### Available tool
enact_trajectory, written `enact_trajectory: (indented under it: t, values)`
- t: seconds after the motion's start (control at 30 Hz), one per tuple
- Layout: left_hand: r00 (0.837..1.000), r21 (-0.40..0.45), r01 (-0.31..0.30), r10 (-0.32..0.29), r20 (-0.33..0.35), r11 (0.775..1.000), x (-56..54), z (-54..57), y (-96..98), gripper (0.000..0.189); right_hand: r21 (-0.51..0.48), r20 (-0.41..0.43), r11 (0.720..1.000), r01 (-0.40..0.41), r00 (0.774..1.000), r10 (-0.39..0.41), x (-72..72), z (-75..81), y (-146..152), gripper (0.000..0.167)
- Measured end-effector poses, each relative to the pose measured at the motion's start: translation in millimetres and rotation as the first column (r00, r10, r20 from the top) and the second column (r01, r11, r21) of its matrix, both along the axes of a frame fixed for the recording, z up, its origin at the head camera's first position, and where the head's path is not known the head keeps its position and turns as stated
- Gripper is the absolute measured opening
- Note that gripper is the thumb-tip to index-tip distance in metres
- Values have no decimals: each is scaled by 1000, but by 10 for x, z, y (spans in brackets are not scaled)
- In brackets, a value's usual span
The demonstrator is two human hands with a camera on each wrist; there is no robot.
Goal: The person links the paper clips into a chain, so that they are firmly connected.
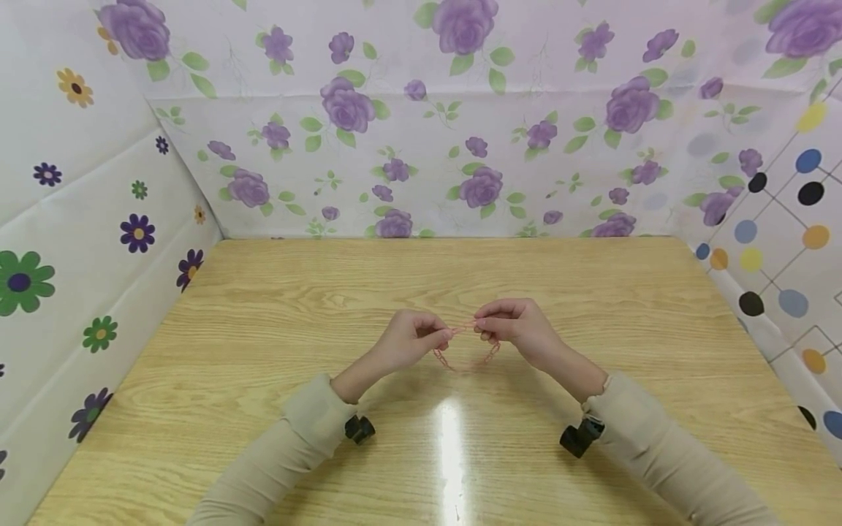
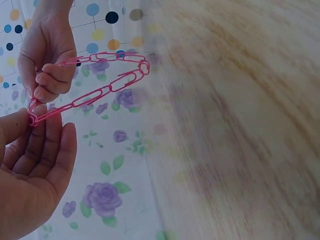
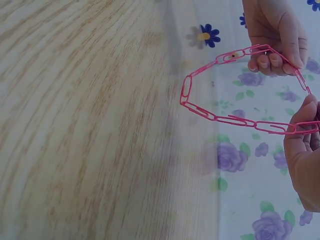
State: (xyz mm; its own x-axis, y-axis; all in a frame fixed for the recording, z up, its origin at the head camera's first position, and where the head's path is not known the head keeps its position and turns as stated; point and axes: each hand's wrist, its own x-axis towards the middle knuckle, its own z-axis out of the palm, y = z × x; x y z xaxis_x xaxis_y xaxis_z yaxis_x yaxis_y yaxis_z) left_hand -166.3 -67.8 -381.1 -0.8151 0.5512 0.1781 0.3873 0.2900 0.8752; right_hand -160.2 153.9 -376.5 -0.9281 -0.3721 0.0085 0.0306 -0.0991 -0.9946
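A chain of pink paper clips (image 1: pixel 442 358) hangs in a loop between the two hands, over the middle of the table. My left hand (image 1: pixel 413 340) pinches it between thumb and fingers on the left side. On the right side my right hand (image 1: pixel 516 329) pinches the chain with thumb and fingertips. A short stretch of clips runs across the gap between the hands, and the longer part droops below. In the left wrist view the linked paper clips (image 2: pixel 91 97) show clearly. The right wrist view shows the chain (image 3: pixel 235 120) curving round from hand to hand.
The wooden table (image 1: pixel 296 292) has a bright light reflection near its front. A floral cloth (image 1: pixel 421 168) hangs behind it, with patterned cloths at the left (image 1: pixel 118 292) and right (image 1: pixel 776 241). Small black cameras (image 1: pixel 359 429) sit at both wrists.
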Motion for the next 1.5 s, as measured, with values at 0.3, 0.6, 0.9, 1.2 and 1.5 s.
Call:
enact_trajectory:
  t: [0.3, 0.6, 0.9, 1.2, 1.5]
  values:
    - [990, -17, 10, -12, -143, 1000, 23, 21, 8, 12, 32, 16, 999, -27, 1000, 26, 9, 9, -22, 25]
    - [969, -29, 6, -13, -247, 1000, 13, 0, 16, 12, 205, -54, 977, -56, 996, 68, 23, 13, -30, 21]
    - [915, -4, 46, -44, -401, 999, -5, -45, 29, 12, 332, -111, 939, -92, 985, 135, 9, 34, -65, 17]
    - [887, 11, 29, -21, -461, 1000, -11, -76, 44, 13, 362, -102, 926, -104, 983, 150, 7, 40, -78, 15]
    - [978, 29, 0, 6, -209, 1000, 18, -26, -27, 15, 363, -93, 925, -113, 983, 157, -2, -11, 40, 17]
